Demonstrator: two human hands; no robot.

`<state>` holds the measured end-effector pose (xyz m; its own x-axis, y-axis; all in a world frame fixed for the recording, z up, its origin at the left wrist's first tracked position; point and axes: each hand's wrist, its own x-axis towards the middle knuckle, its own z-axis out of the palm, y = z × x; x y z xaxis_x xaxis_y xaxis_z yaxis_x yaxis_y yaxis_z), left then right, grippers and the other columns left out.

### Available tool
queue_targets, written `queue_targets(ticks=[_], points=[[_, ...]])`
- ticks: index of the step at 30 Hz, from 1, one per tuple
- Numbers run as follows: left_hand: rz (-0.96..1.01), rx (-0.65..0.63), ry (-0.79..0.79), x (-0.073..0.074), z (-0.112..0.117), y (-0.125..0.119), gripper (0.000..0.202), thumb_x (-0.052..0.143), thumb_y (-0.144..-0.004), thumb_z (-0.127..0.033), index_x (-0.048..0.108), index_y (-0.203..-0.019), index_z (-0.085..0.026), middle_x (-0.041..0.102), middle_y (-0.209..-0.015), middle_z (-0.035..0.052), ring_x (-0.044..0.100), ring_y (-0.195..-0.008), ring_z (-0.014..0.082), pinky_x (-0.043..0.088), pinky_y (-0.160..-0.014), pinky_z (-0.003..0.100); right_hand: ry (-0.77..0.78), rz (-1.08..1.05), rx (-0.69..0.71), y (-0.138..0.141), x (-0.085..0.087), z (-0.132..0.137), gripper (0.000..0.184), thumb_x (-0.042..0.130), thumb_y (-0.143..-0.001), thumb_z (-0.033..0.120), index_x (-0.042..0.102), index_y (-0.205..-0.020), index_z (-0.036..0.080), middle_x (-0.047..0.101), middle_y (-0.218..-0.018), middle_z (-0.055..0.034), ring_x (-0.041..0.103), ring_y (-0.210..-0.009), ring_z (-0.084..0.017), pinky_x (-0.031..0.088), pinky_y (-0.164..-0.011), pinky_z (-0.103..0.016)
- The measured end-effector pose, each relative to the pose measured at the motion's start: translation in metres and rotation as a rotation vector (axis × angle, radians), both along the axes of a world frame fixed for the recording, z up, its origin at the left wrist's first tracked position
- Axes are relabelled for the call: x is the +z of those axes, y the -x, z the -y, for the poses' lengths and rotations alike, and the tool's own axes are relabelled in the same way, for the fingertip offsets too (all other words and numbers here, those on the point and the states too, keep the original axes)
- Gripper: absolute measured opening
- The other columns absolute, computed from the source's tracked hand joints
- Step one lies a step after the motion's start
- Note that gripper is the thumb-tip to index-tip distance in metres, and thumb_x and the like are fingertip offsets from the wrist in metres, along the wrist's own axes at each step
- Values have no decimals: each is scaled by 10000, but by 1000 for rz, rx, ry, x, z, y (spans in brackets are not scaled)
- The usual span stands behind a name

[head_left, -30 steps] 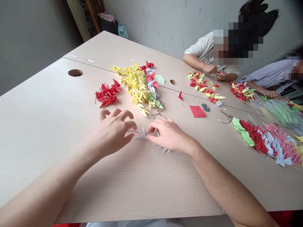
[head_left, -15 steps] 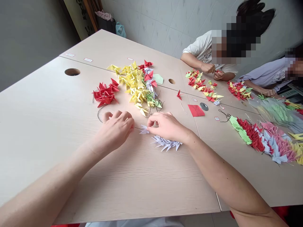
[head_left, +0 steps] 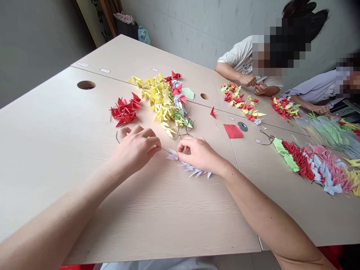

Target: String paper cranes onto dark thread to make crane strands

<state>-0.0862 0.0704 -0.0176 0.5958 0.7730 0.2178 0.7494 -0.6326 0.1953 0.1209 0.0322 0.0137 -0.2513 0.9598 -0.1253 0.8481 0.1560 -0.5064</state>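
Note:
My left hand [head_left: 137, 148] is closed on a thin dark string [head_left: 165, 150], which runs taut toward my right hand [head_left: 198, 153]. The thumb and fingertips of my right hand pinch a pale lilac paper crane [head_left: 171, 154] threaded on that string. Partly under my right hand lies a packed row of lilac paper cranes [head_left: 197, 171], its upper side hidden. Beyond my left hand sits a pile of red paper cranes [head_left: 125, 111]. Past both hands spreads a larger heap of yellow paper cranes [head_left: 159, 98], with red, lilac and green ones along its right side.
A red paper square [head_left: 233, 131] and a metal disc [head_left: 242, 126] lie to the right. Farther right are a multicoloured crane string [head_left: 305, 161] and a clear plastic bag [head_left: 332, 131]. Two people sit across the table [head_left: 126, 225], one with hands [head_left: 260, 88] on something small and red.
My left hand has turned slightly, showing more of the string between the hands. My right hand has shifted a little and covers more of the lilac row.

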Motion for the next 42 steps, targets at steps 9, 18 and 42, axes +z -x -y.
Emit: queue_targets(ticks=[9, 18, 42], points=[[7, 7, 13, -2, -1, 0, 236, 509, -902, -296, 682, -750, -241, 682, -867, 39, 529, -834, 243, 240, -757, 419, -145, 42, -94, 2, -21, 10, 101, 543, -859, 208, 526, -760, 197, 641, -692, 64, 550, -624, -99, 293, -808, -303], [-2, 24, 13, -3, -1, 3, 216, 525, -887, -279, 670, -732, -238, 673, -842, 31, 536, -822, 247, 242, -749, 423, -222, 44, -51, 0, -27, 22, 92, 555, -838, 193, 537, -748, 201, 649, -741, 37, 577, -736, -130, 270, -801, -296], [-36, -13, 15, -6, -2, 5, 219, 513, -889, -291, 664, -736, -247, 667, -839, 26, 553, -829, 255, 243, -737, 422, -147, 17, 310, -16, 1, 21, 265, 462, -869, 55, 672, -904, 214, 713, -947, 8, 599, -932, -163, 320, -923, -356]])
